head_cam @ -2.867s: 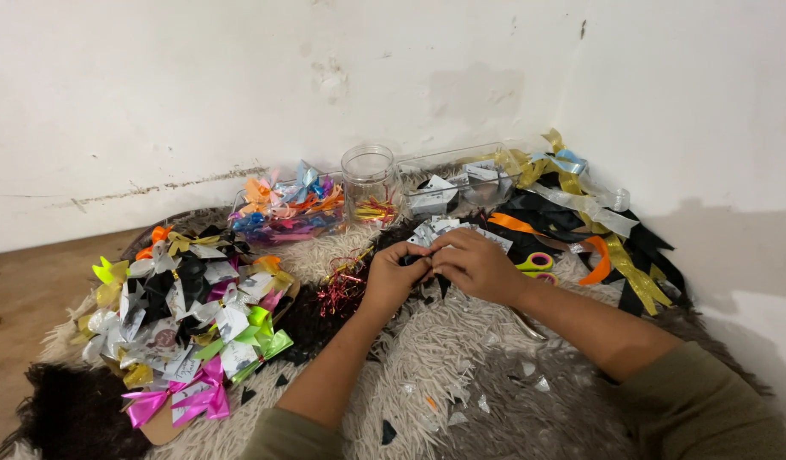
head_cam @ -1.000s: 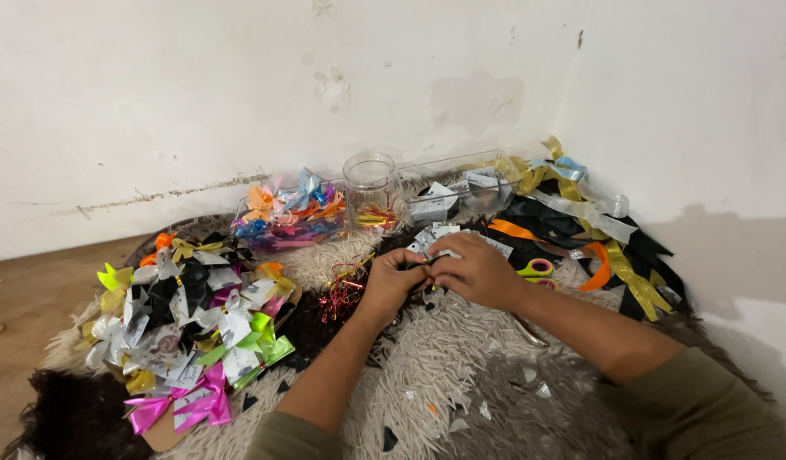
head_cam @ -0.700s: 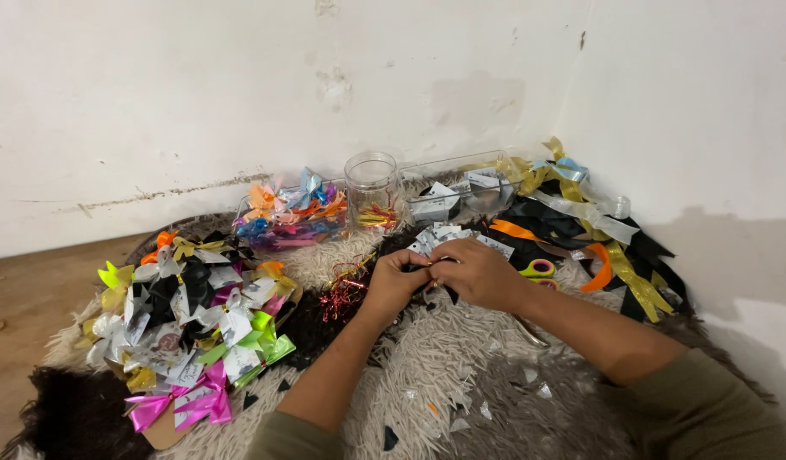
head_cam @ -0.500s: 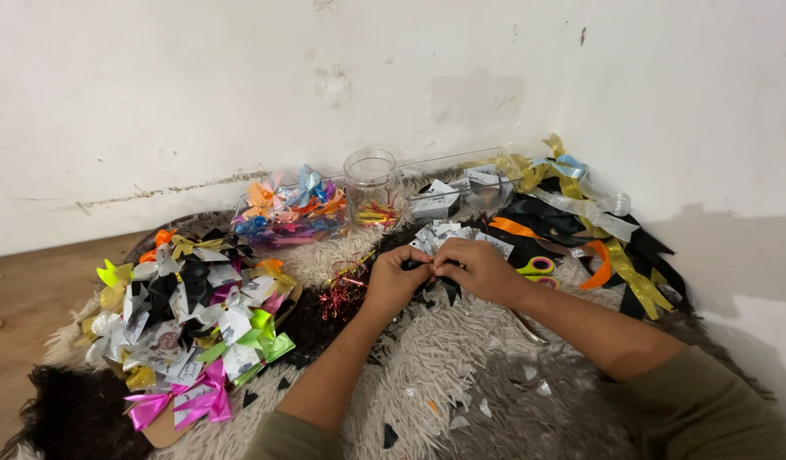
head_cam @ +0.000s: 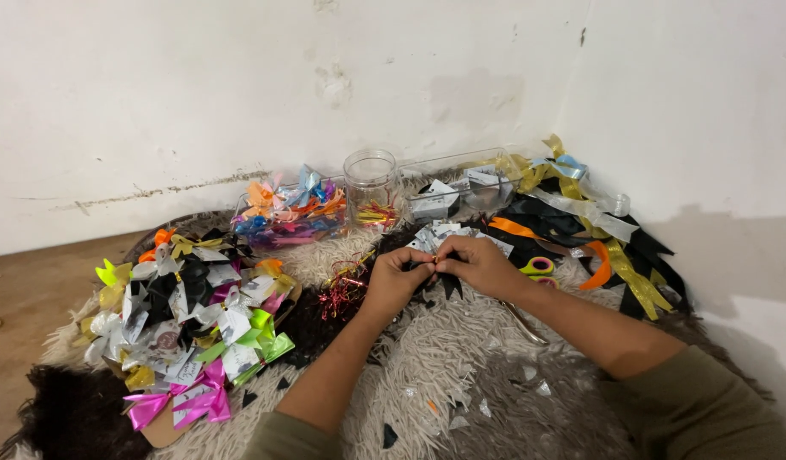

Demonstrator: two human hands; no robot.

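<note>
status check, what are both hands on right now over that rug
Left hand and right hand together, pinching a small black ribbon piece with a thin wire tie. Over the shaggy rug. Bow pile off left, nothing blocking.

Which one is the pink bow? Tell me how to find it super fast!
Start at the big heap of finished bows on the left side of the shaggy rug, away from both hands. Go to the heap's near edge, closest to the camera. The pink bow lies there, shiny magenta, while its neighbours are silver, black, yellow or green.
</note>
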